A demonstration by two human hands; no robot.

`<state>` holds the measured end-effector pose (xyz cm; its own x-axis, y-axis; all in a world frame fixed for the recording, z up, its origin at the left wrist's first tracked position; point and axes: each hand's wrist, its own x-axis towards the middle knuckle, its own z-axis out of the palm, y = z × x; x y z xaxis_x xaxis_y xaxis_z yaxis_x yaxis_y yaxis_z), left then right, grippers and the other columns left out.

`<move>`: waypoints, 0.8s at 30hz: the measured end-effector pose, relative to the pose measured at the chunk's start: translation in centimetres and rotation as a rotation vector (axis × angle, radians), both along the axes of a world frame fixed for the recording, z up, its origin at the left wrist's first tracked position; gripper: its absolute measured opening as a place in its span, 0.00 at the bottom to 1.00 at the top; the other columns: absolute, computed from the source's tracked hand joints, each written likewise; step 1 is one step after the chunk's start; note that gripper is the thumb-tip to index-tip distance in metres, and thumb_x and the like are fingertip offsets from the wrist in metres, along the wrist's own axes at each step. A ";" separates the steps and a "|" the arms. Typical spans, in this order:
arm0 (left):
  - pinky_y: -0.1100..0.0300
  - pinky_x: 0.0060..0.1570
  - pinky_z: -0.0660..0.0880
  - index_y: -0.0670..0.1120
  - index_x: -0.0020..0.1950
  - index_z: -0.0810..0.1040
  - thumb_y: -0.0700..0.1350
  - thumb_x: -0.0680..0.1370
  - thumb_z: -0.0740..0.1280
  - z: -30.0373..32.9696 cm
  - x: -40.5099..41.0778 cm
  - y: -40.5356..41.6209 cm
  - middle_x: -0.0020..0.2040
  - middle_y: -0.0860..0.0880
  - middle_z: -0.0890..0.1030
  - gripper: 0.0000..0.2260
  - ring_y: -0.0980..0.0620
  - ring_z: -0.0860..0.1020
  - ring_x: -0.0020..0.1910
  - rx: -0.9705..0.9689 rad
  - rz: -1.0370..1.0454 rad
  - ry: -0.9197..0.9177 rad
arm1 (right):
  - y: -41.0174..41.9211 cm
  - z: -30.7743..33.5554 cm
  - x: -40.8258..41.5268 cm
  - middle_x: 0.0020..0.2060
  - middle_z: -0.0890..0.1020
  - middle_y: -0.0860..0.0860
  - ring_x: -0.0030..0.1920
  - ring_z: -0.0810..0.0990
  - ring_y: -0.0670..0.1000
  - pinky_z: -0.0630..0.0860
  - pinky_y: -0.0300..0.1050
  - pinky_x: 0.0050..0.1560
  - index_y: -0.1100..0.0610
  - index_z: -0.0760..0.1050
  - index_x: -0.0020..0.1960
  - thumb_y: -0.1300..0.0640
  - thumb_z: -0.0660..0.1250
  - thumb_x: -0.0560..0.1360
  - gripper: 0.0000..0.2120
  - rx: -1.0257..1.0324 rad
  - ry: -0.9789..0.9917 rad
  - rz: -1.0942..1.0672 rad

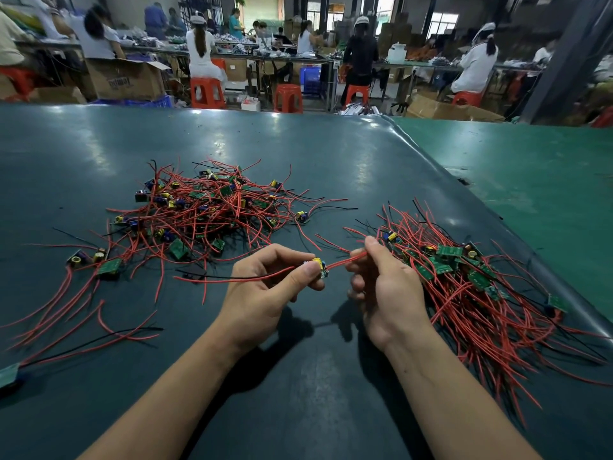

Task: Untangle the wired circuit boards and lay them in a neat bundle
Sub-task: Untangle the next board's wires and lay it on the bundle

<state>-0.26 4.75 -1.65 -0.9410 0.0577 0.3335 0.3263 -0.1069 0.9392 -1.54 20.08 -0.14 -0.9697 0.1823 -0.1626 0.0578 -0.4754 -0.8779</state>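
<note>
A tangled heap of small green circuit boards with red and black wires (205,210) lies on the table, left of centre. To the right lies a combed bundle of boards (464,277), its wires trailing toward me. My left hand (265,293) pinches one small circuit board (320,267) with a yellow capacitor between thumb and fingers. Its red and black wires trail off to the left. My right hand (384,287) grips that board's other red wires (345,260), stretched between the two hands just above the table.
The dark green table mat (298,154) ends at a raised edge on the right, beside a brighter green surface (530,180). Loose wired boards (109,268) lie at the left. People sit on red stools at benches far behind.
</note>
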 end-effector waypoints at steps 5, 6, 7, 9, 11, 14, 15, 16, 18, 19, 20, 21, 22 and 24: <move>0.66 0.33 0.71 0.42 0.46 0.81 0.43 0.72 0.72 -0.2 0.1 0.0 0.36 0.43 0.84 0.06 0.53 0.81 0.35 -0.030 -0.037 -0.005 | 0.1 -0.2 -0.3 0.23 0.74 0.50 0.19 0.65 0.45 0.61 0.35 0.19 0.56 0.74 0.29 0.55 0.64 0.80 0.20 -0.138 -0.065 0.039; 0.65 0.33 0.71 0.42 0.46 0.81 0.43 0.72 0.72 -0.1 0.1 -0.1 0.36 0.43 0.84 0.06 0.54 0.81 0.34 -0.026 -0.024 -0.003 | 0.1 -0.2 -0.3 0.24 0.76 0.50 0.19 0.65 0.45 0.62 0.34 0.19 0.56 0.76 0.29 0.54 0.64 0.80 0.21 -0.146 -0.069 0.039; 0.65 0.32 0.71 0.41 0.46 0.81 0.43 0.72 0.73 0.0 0.0 -0.2 0.35 0.43 0.84 0.07 0.54 0.80 0.34 -0.020 -0.005 0.000 | 0.3 -0.2 -0.4 0.25 0.77 0.50 0.19 0.66 0.45 0.62 0.34 0.19 0.56 0.77 0.29 0.53 0.64 0.80 0.21 -0.156 -0.073 0.034; 0.65 0.32 0.70 0.40 0.45 0.81 0.44 0.72 0.74 0.1 -0.1 -0.5 0.35 0.44 0.84 0.08 0.56 0.78 0.31 -0.008 0.033 0.001 | 0.7 -0.1 -0.5 0.25 0.78 0.50 0.19 0.66 0.45 0.62 0.34 0.19 0.57 0.78 0.32 0.53 0.64 0.80 0.19 -0.182 -0.081 0.013; 0.65 0.31 0.70 0.40 0.45 0.81 0.44 0.71 0.72 0.2 -0.1 -0.5 0.35 0.44 0.84 0.08 0.57 0.77 0.31 -0.005 0.041 -0.003 | 1.0 0.0 -0.6 0.24 0.77 0.50 0.19 0.66 0.44 0.62 0.34 0.19 0.58 0.76 0.35 0.52 0.63 0.80 0.17 -0.207 -0.089 -0.007; 0.65 0.32 0.70 0.41 0.45 0.81 0.44 0.71 0.71 0.1 0.1 -0.3 0.35 0.44 0.84 0.07 0.55 0.79 0.32 -0.026 0.003 -0.018 | 1.1 0.0 -0.6 0.22 0.72 0.48 0.19 0.64 0.44 0.60 0.33 0.19 0.56 0.72 0.35 0.53 0.63 0.80 0.16 -0.268 -0.115 -0.003; 0.65 0.32 0.70 0.41 0.46 0.81 0.44 0.71 0.71 0.0 0.2 -0.2 0.35 0.44 0.84 0.07 0.54 0.80 0.33 -0.035 -0.010 -0.022 | 1.0 0.0 -0.6 0.21 0.70 0.48 0.19 0.63 0.44 0.60 0.33 0.18 0.55 0.70 0.34 0.53 0.63 0.80 0.16 -0.292 -0.132 0.006; 0.66 0.32 0.70 0.41 0.46 0.81 0.44 0.71 0.71 -0.1 0.2 -0.1 0.35 0.44 0.84 0.08 0.53 0.81 0.34 -0.044 -0.022 -0.026 | 1.0 0.1 -0.5 0.21 0.67 0.47 0.18 0.61 0.44 0.58 0.33 0.18 0.54 0.68 0.32 0.54 0.63 0.80 0.18 -0.316 -0.148 0.020; 0.67 0.34 0.71 0.40 0.46 0.81 0.44 0.71 0.72 -0.1 0.3 0.0 0.36 0.44 0.84 0.08 0.52 0.83 0.36 -0.053 -0.049 -0.029 | 0.9 0.1 -0.4 0.20 0.63 0.47 0.17 0.59 0.44 0.56 0.33 0.16 0.53 0.65 0.28 0.54 0.62 0.80 0.21 -0.365 -0.160 0.073; 0.69 0.34 0.72 0.39 0.46 0.81 0.43 0.71 0.72 -0.1 0.4 0.1 0.36 0.44 0.84 0.08 0.51 0.83 0.37 -0.053 -0.066 -0.031 | 0.9 0.1 -0.3 0.20 0.62 0.47 0.16 0.57 0.44 0.55 0.33 0.16 0.53 0.63 0.26 0.54 0.61 0.80 0.23 -0.385 -0.158 0.100; 0.70 0.35 0.72 0.39 0.46 0.81 0.42 0.71 0.72 -0.1 0.5 0.2 0.35 0.44 0.84 0.08 0.52 0.83 0.36 -0.053 -0.081 -0.032 | 0.9 0.2 -0.3 0.19 0.61 0.47 0.16 0.57 0.44 0.54 0.33 0.16 0.53 0.63 0.25 0.54 0.61 0.80 0.25 -0.395 -0.158 0.118; 0.70 0.35 0.72 0.38 0.46 0.81 0.41 0.71 0.71 -0.1 0.5 0.3 0.35 0.43 0.84 0.08 0.52 0.83 0.36 -0.054 -0.091 -0.033 | 1.0 0.2 -0.3 0.19 0.60 0.47 0.16 0.56 0.44 0.54 0.33 0.16 0.53 0.62 0.24 0.53 0.61 0.80 0.26 -0.394 -0.162 0.119; 0.70 0.35 0.73 0.37 0.46 0.81 0.41 0.71 0.71 -0.1 0.5 0.3 0.35 0.43 0.84 0.08 0.52 0.83 0.36 -0.057 -0.092 -0.033 | 1.0 0.2 -0.4 0.20 0.61 0.47 0.16 0.56 0.44 0.54 0.33 0.16 0.52 0.63 0.24 0.53 0.61 0.80 0.26 -0.384 -0.169 0.108; 0.71 0.35 0.72 0.37 0.46 0.81 0.41 0.71 0.71 0.0 0.5 0.3 0.35 0.43 0.84 0.08 0.53 0.83 0.36 -0.062 -0.082 -0.032 | 1.2 0.2 -0.5 0.21 0.62 0.47 0.17 0.57 0.44 0.55 0.33 0.16 0.52 0.63 0.26 0.51 0.62 0.80 0.25 -0.367 -0.194 0.073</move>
